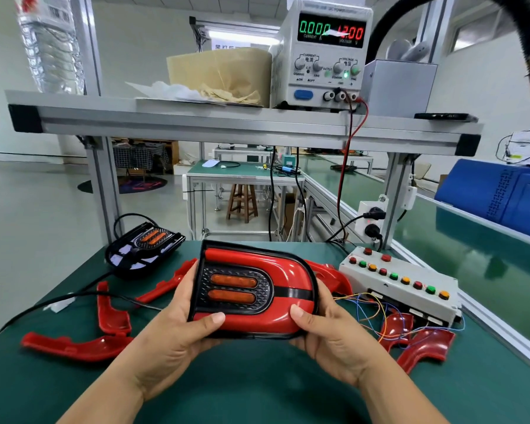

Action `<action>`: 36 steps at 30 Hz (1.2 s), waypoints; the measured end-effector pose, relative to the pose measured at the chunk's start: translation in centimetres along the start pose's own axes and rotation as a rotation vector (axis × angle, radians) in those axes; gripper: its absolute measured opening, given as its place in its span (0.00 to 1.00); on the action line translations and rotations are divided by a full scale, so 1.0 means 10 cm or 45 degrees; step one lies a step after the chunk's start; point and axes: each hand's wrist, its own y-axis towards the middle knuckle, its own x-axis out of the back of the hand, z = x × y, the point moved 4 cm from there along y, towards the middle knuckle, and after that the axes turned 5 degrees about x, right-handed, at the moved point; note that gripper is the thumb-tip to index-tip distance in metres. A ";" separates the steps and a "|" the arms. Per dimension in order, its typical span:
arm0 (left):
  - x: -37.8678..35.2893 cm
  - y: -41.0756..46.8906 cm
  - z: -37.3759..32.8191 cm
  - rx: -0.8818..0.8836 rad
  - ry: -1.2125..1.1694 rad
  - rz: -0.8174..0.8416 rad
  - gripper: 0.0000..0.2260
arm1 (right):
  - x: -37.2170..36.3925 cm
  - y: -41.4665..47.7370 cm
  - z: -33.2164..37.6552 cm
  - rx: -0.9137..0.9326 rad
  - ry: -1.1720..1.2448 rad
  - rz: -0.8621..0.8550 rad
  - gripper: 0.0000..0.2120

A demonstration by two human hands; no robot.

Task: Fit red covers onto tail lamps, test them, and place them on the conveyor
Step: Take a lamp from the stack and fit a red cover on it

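Observation:
A tail lamp (257, 289) with a red cover on it and two orange strips in its black middle is held above the green bench. My left hand (178, 328) grips its left edge with the thumb on the red cover. My right hand (328, 335) grips its right edge, thumb on top. A second tail lamp (144, 249) without a cover lies at the back left, its black cable trailing forward. Loose red covers lie on the bench: one (74, 347) at the front left, another (112, 313) beside it, one (423, 347) at the right.
A white test box (401, 286) with red, green and orange buttons and coloured wires stands at the right. The green conveyor (487, 258) runs along the far right behind an aluminium rail. A power supply (325, 53) reading 12.00 V sits on the overhead shelf.

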 end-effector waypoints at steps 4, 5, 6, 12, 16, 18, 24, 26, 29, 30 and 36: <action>0.02 0.02 0.03 -0.016 0.081 -0.011 0.39 | 0.01 0.01 0.00 0.006 -0.040 -0.006 0.30; 0.03 0.02 0.03 -0.019 0.096 -0.013 0.39 | 0.02 0.01 0.00 0.009 -0.053 -0.022 0.29; 0.03 0.02 0.03 -0.024 0.107 -0.012 0.38 | 0.02 0.01 0.01 0.011 -0.063 -0.037 0.29; -0.01 0.03 0.00 -0.087 0.156 -0.004 0.27 | 0.04 0.02 0.03 0.050 -0.101 -0.077 0.27; -0.01 0.04 0.01 -0.091 0.109 -0.019 0.26 | 0.04 0.02 0.03 0.079 -0.150 -0.110 0.28; -0.01 0.05 0.01 -0.100 0.100 -0.031 0.27 | 0.04 0.03 0.03 0.092 -0.163 -0.117 0.29; 0.00 0.05 0.07 0.002 0.000 -0.016 0.32 | 0.04 0.02 -0.02 0.024 -0.108 -0.067 0.28; 0.01 0.03 0.07 0.047 -0.044 0.005 0.31 | 0.03 0.00 0.00 -0.008 -0.064 -0.023 0.26; 0.02 0.01 0.06 0.080 -0.072 0.044 0.31 | 0.03 0.00 0.01 -0.036 -0.038 -0.023 0.23; 0.03 0.01 0.05 0.086 -0.083 0.048 0.31 | 0.03 0.00 0.01 -0.031 -0.047 -0.039 0.23; 0.03 0.01 0.05 0.046 -0.025 0.053 0.33 | 0.00 0.00 0.01 -0.003 -0.056 -0.096 0.19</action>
